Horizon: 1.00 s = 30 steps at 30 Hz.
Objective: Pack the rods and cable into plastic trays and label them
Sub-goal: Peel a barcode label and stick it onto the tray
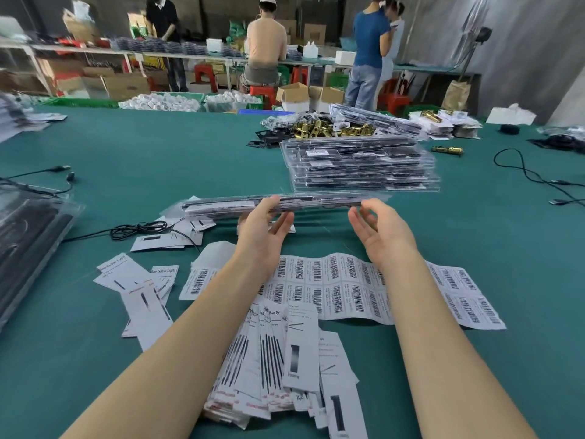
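The head view takes in a green table [133, 160] where, at far left, a heap of clear trays [28, 236] overhangs the near edge and a loose black cable [139, 229] lies coiled just beyond some scattered instruction cards [139, 283]. Moving right, the left hand [264, 224] holds a filled plastic tray [272, 203] aloft, fingers under it and thumb over its near rim; dark rods seem to lie inside, though the tray is seen edge-on and its contents are hard to read. The right hand [384, 231] is spread and relaxed just beside the tray's right end, holding nothing. Below both forearms lie a sheet of barcode labels [354, 280] and a fanned pile of cards [278, 359]. Behind the held tray, a stack of finished trays [364, 166] sits slightly skewed, with brass fittings [332, 129] beyond and another cable [522, 169] trailing at far right. The risk is that the long tray, gripped near its middle by one hand, tips or flexes and spills, or that setting it on the uneven stack makes the pile slide. Open cloth lies left of the stack and right of the labels, so there is room to move either way; the cluttered ground is directly beneath the arms.
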{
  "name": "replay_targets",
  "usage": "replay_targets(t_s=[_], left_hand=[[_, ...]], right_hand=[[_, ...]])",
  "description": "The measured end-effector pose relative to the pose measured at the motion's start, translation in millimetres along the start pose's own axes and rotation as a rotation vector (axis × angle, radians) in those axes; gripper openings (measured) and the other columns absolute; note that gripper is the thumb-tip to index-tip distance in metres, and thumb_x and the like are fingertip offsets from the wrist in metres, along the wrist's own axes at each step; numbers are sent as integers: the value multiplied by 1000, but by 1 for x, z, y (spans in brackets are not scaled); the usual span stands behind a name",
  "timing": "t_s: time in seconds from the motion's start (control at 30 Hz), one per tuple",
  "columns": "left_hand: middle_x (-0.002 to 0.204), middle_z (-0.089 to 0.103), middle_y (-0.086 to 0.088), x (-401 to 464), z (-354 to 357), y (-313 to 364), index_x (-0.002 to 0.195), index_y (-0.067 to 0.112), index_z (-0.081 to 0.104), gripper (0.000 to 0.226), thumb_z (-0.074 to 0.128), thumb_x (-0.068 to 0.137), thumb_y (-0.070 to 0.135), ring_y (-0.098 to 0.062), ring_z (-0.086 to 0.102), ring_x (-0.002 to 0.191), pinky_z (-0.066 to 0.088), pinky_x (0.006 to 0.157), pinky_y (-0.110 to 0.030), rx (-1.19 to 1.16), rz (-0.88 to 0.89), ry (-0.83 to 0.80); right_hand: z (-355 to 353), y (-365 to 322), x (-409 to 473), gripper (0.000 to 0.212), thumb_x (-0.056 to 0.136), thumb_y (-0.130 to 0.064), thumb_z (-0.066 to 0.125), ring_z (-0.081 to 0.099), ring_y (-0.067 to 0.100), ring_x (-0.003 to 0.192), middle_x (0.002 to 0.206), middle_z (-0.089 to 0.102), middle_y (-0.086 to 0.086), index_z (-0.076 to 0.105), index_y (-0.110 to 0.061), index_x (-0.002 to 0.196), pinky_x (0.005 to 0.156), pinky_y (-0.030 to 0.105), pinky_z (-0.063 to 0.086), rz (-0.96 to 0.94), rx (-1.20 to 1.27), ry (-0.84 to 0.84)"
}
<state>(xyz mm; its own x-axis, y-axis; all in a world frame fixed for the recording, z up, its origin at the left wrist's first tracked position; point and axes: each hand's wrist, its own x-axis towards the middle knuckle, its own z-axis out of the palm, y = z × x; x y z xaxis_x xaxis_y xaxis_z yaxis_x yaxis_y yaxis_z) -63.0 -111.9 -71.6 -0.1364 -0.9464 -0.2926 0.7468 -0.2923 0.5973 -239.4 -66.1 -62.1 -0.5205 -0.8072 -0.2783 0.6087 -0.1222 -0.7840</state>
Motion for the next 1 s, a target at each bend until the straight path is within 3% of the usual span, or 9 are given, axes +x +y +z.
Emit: replay_targets(t_s=[0.07, 0.2, 0.37, 0.53, 0.67, 0.77, 0.87, 1.0], left_hand=[[125, 48, -16, 1, 0, 0, 140, 2, 45, 56, 70, 90, 6, -22, 63, 87, 60, 75, -25, 9, 4, 8], [131, 48, -17, 1, 0, 0, 125, 2, 53, 37, 67, 91, 4, -22, 61, 87, 59, 76, -24, 17, 0, -16], [120, 53, -14, 0, -1, 1, 104, 5, 57, 16, 66, 90, 3, -23, 61, 86, 58, 73, -23, -3, -2, -49], [114, 55, -13, 0, -2, 1, 95, 8, 57, 11, 64, 89, 3, -23, 60, 87, 56, 68, -22, -27, 3, -71], [107, 56, -12, 0, -3, 2, 90, 8, 56, 11, 63, 88, 1, -23, 59, 87, 56, 65, -22, -64, -5, -92], [104, 57, -12, 1, -4, 1, 91, 7, 55, 12, 62, 86, -2, -24, 59, 84, 55, 62, -22, -82, -23, -84], [101, 54, -10, 2, -5, 0, 96, 8, 56, 17, 62, 85, -3, -22, 56, 79, 57, 65, -23, -78, -32, -68], [94, 51, -7, 3, -4, -1, 97, 8, 54, 16, 62, 85, 0, -18, 52, 71, 56, 68, -24, 14, -31, -92]], right_hand=[[1, 0, -1, 13, 90, -11, 71, 76, 21, 81, 105, 71, 9, 64, -10, 102, 65, 26, 60, 3, -33, -19], [4, -2, -4, 15, 93, -12, 66, 76, 31, 90, 116, 68, 16, 60, -12, 107, 73, 34, 63, -2, 45, -108], [2, -4, -3, 33, 93, -16, 71, 76, 28, 94, 125, 63, 17, 58, -10, 123, 71, 28, 60, -61, 65, -201], [3, -2, -3, 55, 92, -18, 73, 75, 27, 100, 136, 58, 11, 49, -9, 141, 71, 23, 60, -117, 62, -258], [3, -2, -3, 47, 92, -14, 72, 74, 28, 101, 134, 56, 7, 51, -16, 135, 72, 23, 60, -133, 87, -269], [2, -1, -2, 35, 94, -9, 69, 76, 24, 92, 130, 58, 7, 58, -13, 127, 72, 24, 60, -145, 44, -245], [4, 1, -1, 35, 93, -7, 62, 76, 16, 80, 122, 58, 5, 59, -6, 128, 74, 26, 60, -156, -47, -144], [7, 4, -1, 17, 93, -3, 55, 74, 16, 70, 115, 59, 2, 55, -10, 108, 71, 26, 60, -186, -75, -68]])
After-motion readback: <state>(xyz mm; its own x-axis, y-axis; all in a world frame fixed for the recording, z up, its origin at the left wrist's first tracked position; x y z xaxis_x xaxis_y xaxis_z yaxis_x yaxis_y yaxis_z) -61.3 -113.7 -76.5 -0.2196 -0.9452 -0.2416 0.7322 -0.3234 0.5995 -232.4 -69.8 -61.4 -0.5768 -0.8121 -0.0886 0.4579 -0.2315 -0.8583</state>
